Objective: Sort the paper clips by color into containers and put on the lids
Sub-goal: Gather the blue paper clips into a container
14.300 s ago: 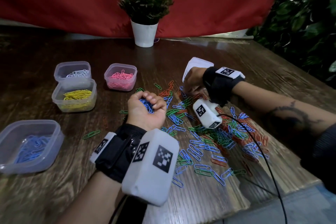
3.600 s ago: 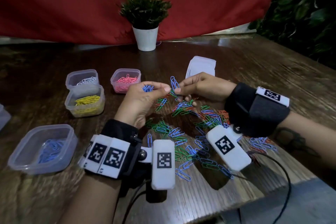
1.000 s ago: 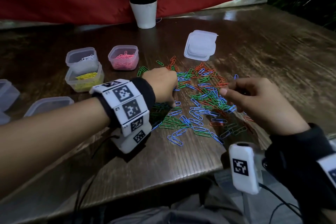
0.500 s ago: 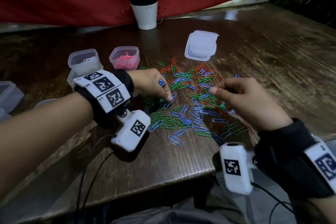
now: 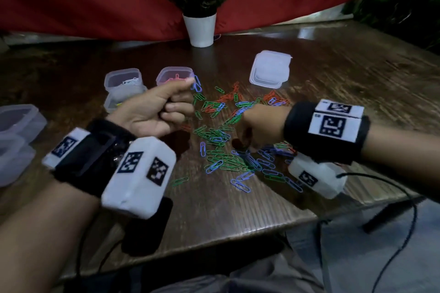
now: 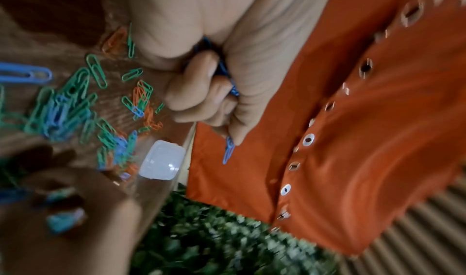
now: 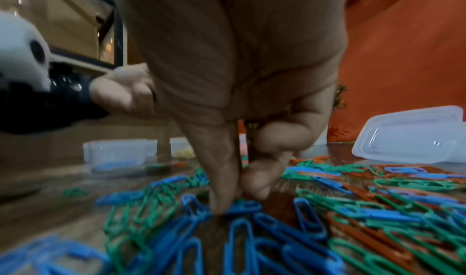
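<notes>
Right hand [image 7: 227,205] fingertips pinch down on a flat blue clip [image 7: 242,206] in the pile [image 5: 228,147]; left hand [image 5: 152,112], fisted around blue clips [image 5: 196,84], hovers beside the pile.

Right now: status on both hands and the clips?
Left hand fisted on blue clips, raised off table. Right hand fingers pinching a blue clip in the mixed pile. Lids stacked aside, none on. Nothing in the way.

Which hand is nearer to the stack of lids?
Right. The right hand is in the clip pile just in front of the stack of lids; the left hand, gripping blue clips, is farther left.
</notes>
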A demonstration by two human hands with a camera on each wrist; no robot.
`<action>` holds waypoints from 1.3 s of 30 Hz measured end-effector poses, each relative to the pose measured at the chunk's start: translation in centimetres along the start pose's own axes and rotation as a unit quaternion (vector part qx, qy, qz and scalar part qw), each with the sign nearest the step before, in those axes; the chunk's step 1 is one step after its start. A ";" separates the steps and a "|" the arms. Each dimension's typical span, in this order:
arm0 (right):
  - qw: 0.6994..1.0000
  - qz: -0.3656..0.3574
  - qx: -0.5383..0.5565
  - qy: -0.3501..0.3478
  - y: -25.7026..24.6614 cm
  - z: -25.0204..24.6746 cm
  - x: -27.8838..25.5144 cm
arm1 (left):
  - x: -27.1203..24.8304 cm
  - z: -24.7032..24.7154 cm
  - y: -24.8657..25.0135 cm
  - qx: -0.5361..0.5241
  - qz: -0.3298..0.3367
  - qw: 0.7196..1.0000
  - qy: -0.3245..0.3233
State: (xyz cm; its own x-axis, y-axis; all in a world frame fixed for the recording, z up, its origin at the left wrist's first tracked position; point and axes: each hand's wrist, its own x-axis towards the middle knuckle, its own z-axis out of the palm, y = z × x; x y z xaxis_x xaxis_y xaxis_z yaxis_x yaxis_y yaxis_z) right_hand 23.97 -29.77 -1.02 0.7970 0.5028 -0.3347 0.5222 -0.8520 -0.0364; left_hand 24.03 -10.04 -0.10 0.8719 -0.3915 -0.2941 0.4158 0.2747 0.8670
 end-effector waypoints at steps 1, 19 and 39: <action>1.000 -0.002 -0.023 -0.016 -0.1 0.0 0.3 | -0.6 -0.8 0.2 -0.043 0.009 0.999 -0.018; 0.930 -0.153 0.317 0.103 -12.3 -4.7 5.8 | -12.1 -10.1 1.0 0.339 -0.002 0.873 0.351; 0.920 -0.062 0.359 0.145 -10.7 -6.4 7.7 | -8.4 -9.2 3.5 0.557 -0.125 0.774 0.272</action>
State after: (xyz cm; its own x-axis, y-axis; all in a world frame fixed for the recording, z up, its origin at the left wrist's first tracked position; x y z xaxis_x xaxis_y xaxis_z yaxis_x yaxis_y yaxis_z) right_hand 26.44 -15.85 2.83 0.8465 0.5318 -0.0245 0.3623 -0.6093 -0.7053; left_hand 20.49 2.27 1.74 0.9059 0.2017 -0.3724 0.3727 -0.7974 0.4747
